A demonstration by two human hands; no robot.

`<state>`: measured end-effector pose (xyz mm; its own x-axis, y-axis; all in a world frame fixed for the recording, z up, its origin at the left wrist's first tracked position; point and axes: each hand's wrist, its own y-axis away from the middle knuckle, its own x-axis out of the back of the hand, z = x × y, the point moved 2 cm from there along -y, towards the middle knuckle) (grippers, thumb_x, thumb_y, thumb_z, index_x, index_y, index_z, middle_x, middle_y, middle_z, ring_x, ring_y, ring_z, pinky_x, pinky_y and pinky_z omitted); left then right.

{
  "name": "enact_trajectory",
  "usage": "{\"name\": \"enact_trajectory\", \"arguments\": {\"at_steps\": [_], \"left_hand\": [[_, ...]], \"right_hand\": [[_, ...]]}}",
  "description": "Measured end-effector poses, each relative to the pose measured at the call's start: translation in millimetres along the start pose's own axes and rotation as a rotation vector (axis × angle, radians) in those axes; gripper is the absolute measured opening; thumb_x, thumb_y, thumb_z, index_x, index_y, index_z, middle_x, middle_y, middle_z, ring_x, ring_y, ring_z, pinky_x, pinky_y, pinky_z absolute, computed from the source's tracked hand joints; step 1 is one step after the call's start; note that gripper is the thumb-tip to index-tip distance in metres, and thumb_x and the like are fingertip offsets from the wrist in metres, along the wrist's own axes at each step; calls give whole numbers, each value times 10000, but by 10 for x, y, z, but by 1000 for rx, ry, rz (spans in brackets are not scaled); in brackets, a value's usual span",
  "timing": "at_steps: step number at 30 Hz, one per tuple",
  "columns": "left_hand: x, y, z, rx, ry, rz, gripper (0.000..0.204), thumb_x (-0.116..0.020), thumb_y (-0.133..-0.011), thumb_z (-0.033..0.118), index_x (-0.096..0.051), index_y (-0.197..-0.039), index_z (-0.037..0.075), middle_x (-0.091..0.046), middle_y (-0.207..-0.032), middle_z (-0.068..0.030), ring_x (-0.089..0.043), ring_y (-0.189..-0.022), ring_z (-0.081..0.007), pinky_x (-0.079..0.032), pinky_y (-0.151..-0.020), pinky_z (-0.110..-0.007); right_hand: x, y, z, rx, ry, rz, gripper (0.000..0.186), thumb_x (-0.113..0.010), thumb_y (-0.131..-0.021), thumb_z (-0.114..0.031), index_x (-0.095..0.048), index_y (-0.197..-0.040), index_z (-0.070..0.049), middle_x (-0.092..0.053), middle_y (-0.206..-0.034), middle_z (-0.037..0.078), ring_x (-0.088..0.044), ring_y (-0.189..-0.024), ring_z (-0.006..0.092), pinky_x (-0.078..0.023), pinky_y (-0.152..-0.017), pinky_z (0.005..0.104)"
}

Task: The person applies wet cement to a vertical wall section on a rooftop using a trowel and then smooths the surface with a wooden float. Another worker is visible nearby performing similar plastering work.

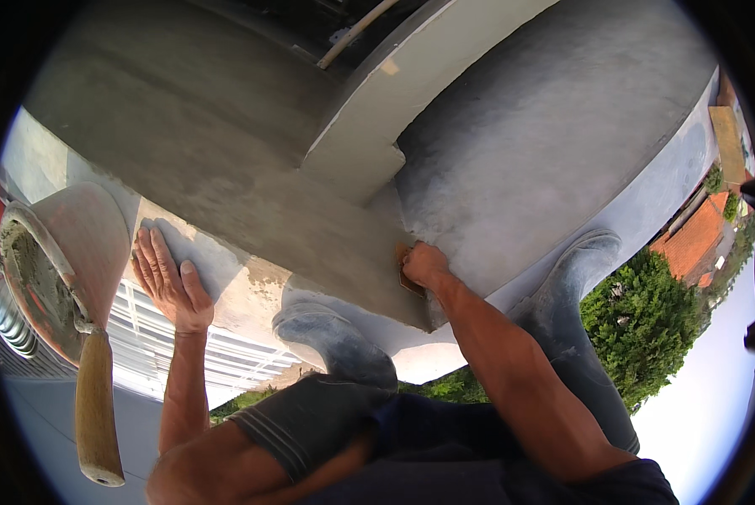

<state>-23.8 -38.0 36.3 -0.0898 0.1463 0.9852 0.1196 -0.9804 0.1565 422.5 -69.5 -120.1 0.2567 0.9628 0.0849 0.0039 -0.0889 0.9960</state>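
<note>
My right hand [426, 265] is closed around a small brown float [408, 278], pressed to the grey cement surface near its front corner. Its fingers partly hide the float. Spread flat on the pale ledge [264, 290], my left hand [173, 282] holds nothing. Beside it, at the far left, a tilted bucket [99, 240] contains wet grey mortar [36, 261]. A wooden handle [99, 412], apparently a trowel's, sticks out over the bucket's rim; its blade cannot be made out. Smooth grey cement [217, 168] stretches out in front of both hands.
A raised curved cement strip [428, 76] divides the surface. My rubber boots [335, 341] stand at the ledge, one left and one right of my right hand. Beyond the edge, far below, are trees [647, 316] and an orange roof [693, 240]. A stick [356, 34] lies at the top.
</note>
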Motion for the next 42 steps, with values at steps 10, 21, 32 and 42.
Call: {"name": "enact_trajectory", "arguments": {"at_steps": [10, 21, 32, 42], "left_hand": [[47, 21, 10, -8, 28, -37, 678, -356, -1079, 312, -401, -1644, -60, -345, -1745, -243, -247, -1647, -416, -76, -1345, -562], [43, 19, 24, 14, 28, -23, 686, -411, -1030, 252, -406, -1653, -34, -344, -1760, -194, -229, -1667, -346, -47, -1354, -527], [43, 8, 45, 0, 20, -38, 711, -429, -1035, 286, -375, -1666, -39, -318, -1765, -222, -204, -1668, -381, -35, -1346, -550], [74, 28, 66, -3, 17, -59, 727, -434, -1033, 295, -355, -1667, -52, -306, -1764, -239, -214, -1662, -393, -36, -1344, -559]], "right_hand": [[27, -185, -83, 121, -214, 38, 471, -661, -996, -301, -695, -1280, 72, -743, -1191, 313, -709, -1142, 460, -557, -1013, 491], [158, 678, -279, 377, -134, 216, 509, -656, -990, -290, -666, -1369, 49, -762, -1117, 306, -728, -1081, 477, -558, -1006, 521], [286, 710, -845, 638, -233, 364, 479, -645, -972, -271, -698, -1322, 52, -766, -1112, 293, -727, -1071, 474, -559, -1004, 513], [497, 131, -1674, 556, -279, 319, 485, -663, -945, -257, -697, -1310, 61, -767, -1090, 300, -740, -1036, 471, -575, -983, 511]]}}
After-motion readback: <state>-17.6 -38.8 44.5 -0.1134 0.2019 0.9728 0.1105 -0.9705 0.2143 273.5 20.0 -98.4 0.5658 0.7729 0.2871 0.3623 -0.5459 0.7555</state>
